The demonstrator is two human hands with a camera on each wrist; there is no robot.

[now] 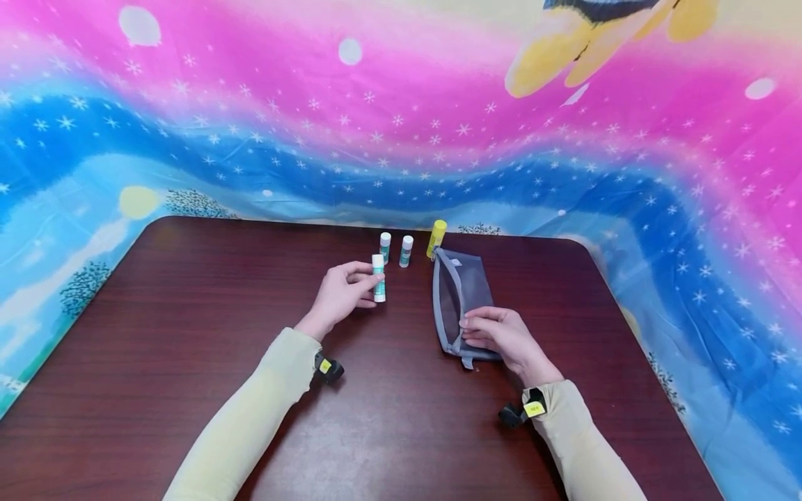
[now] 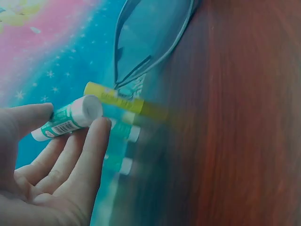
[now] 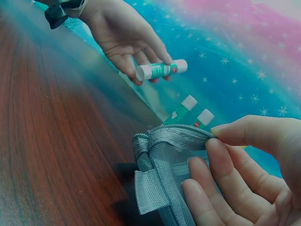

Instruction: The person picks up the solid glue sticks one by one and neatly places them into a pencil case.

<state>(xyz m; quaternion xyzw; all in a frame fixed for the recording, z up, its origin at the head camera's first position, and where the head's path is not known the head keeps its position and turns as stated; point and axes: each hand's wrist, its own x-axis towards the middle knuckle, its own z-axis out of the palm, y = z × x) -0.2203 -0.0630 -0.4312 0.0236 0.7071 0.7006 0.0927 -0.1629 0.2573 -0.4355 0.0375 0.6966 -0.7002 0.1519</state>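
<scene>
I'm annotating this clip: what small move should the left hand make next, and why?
Probably carry the green-and-white glue stick over to the gray pouch: the left hand holds it apart from the pouch, whose mouth gapes open while the right hand pinches its edge.

Pouch on tabletop; clock from pouch centre. Lone glue stick just off far end, 11 o'clock. Glue-stick pair, 10. Held glue stick in left fingers, between 9 and 10. Right fingers on rim, 6.

Pouch mouth seems passable, yellow stick standing behind.
</scene>
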